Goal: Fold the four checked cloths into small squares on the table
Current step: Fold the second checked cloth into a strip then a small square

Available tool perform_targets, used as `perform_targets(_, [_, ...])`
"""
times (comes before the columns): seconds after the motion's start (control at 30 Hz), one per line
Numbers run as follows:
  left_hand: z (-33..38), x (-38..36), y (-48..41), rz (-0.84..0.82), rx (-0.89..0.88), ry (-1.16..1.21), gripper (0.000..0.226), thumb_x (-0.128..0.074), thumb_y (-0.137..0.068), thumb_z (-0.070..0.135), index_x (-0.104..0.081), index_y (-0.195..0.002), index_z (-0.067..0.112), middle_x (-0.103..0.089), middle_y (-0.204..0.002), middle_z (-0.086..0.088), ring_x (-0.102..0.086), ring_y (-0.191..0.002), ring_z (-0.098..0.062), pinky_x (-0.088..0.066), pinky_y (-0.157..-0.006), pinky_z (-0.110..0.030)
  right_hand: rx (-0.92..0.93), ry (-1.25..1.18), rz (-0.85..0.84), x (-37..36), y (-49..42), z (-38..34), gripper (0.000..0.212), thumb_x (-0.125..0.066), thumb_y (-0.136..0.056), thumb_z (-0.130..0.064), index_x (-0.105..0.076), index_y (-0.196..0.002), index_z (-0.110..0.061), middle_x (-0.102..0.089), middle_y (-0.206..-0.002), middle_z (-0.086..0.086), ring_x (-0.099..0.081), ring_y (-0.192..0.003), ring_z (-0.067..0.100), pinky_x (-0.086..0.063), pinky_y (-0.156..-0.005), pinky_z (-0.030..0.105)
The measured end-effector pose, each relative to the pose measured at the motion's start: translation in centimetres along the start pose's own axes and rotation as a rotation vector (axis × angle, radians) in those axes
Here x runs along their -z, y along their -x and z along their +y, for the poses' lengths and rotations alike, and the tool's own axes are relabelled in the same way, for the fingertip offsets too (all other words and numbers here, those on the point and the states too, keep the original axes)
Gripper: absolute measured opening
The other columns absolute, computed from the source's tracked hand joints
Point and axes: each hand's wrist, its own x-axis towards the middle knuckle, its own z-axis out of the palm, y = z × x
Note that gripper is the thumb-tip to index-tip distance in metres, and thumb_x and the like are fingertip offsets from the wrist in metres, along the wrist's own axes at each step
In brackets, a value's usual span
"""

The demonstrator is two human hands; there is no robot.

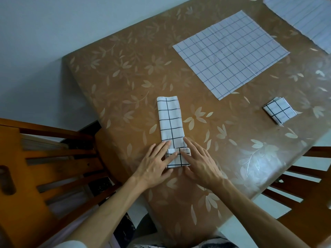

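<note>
A white cloth with black checks (170,120) lies folded into a long narrow strip on the brown flowered table (125,72). Its near end is turned over into a small flap (179,159). My left hand (154,163) and my right hand (198,161) press flat on either side of that flap, fingers straight. A cloth folded to a small square (279,111) lies to the right. One cloth (231,52) lies spread flat farther back. Another cloth (304,18) shows partly at the top right corner.
A wooden chair (44,167) stands at the left of the table, and a second wooden chair (300,185) at the right. The table's near edge runs close below my forearms. A pale wall lies beyond the table's left side.
</note>
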Motion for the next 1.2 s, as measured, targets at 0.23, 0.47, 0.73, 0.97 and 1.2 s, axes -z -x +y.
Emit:
perform_targets(0.23, [-0.1, 0.5, -0.2, -0.002, -0.015, 0.072, 0.063, -0.046, -0.092, 0.047, -0.032, -0.152, 0.036, -0.015, -0.165, -0.009, -0.006, -0.153, -0.025, -0.011, -0.123, -0.049, -0.011, -0.013, -0.067, 0.2, 0.7, 0.4, 0.058, -0.063, -0.083, -0.032, -0.049, -0.139, -0.026, -0.026, -0.16, 0.007, -0.028, -0.143, 0.03, -0.038, -0.109, 0.046])
perform_targets(0.47, [-0.2, 1.0, -1.0, -0.027, 0.023, 0.088, 0.079, -0.052, -0.082, 0.049, -0.033, -0.152, 0.019, -0.019, -0.165, -0.001, -0.01, -0.153, -0.017, -0.016, -0.122, -0.049, -0.034, -0.008, -0.14, 0.8, 0.4, 0.3, 0.07, -0.052, -0.078, -0.029, -0.038, -0.147, -0.031, -0.006, -0.164, 0.011, -0.007, -0.151, 0.028, -0.025, -0.116, 0.045])
perform_targets(0.73, [-0.2, 1.7, -2.4, -0.03, 0.012, 0.039, 0.086, -0.053, -0.077, 0.056, -0.037, -0.151, 0.015, -0.024, -0.161, -0.01, -0.022, -0.147, -0.025, -0.024, -0.119, -0.046, -0.019, -0.089, -0.16, 1.6, -0.7, -0.2, 0.07, -0.023, -0.081, -0.045, -0.044, -0.146, -0.031, -0.007, -0.164, 0.01, -0.007, -0.151, 0.028, -0.019, -0.117, 0.044])
perform_targets(0.97, [-0.4, 1.7, -2.4, 0.015, -0.025, -0.043, 0.078, -0.042, -0.088, 0.061, -0.038, -0.15, 0.014, -0.024, -0.16, -0.017, -0.031, -0.14, -0.03, -0.029, -0.117, -0.045, -0.064, -0.078, -0.082, 0.5, 0.7, 0.7, 0.062, -0.06, -0.087, -0.032, -0.04, -0.145, -0.02, -0.026, -0.159, 0.003, -0.03, -0.143, 0.028, -0.037, -0.112, 0.046])
perform_targets(1.2, [-0.2, 3.4, -2.9, 0.063, 0.045, 0.182, 0.057, -0.033, -0.1, 0.056, -0.059, -0.136, 0.02, -0.046, -0.149, -0.004, -0.045, -0.126, -0.021, -0.034, -0.111, -0.037, -0.054, -0.197, 0.128, -0.4, 0.0, 1.1, 0.038, -0.069, -0.085, -0.014, -0.062, -0.122, -0.014, -0.058, -0.132, 0.003, -0.056, -0.111, 0.027, -0.051, -0.093, 0.041])
